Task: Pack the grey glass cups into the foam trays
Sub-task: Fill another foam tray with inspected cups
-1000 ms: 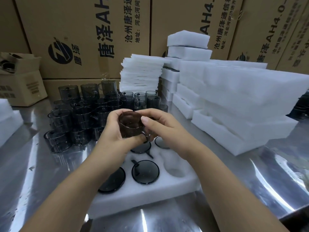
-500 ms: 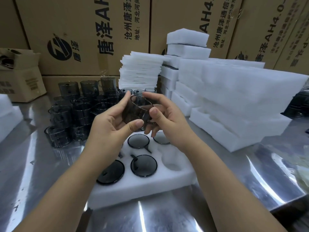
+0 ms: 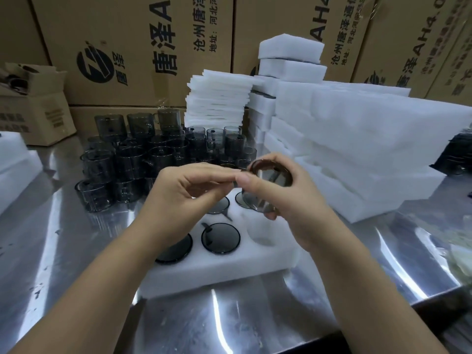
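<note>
One grey glass cup [image 3: 268, 186] is held tilted above the back of the white foam tray [image 3: 229, 267]. My right hand [image 3: 288, 200] grips it around the body. The thumb and forefinger of my left hand [image 3: 184, 198] pinch its left edge. In the tray, several cups sit in pockets, among them a front cup [image 3: 221, 237] and one [image 3: 176, 249] partly under my left wrist. The pocket at front right [image 3: 263, 235] holds nothing. Several loose grey cups [image 3: 153, 154] stand clustered behind the tray, to the left.
Thick foam trays [image 3: 357, 139] are stacked at the right and a pile of thin foam sheets [image 3: 219, 98] stands at the back. Large printed cartons [image 3: 143, 47] wall the back. A small open carton [image 3: 35, 108] and more foam [image 3: 12, 162] sit at left.
The cup has moved right and now lies in my right hand, tilted more. My left hand has slid off its body and holds only its left edge.
</note>
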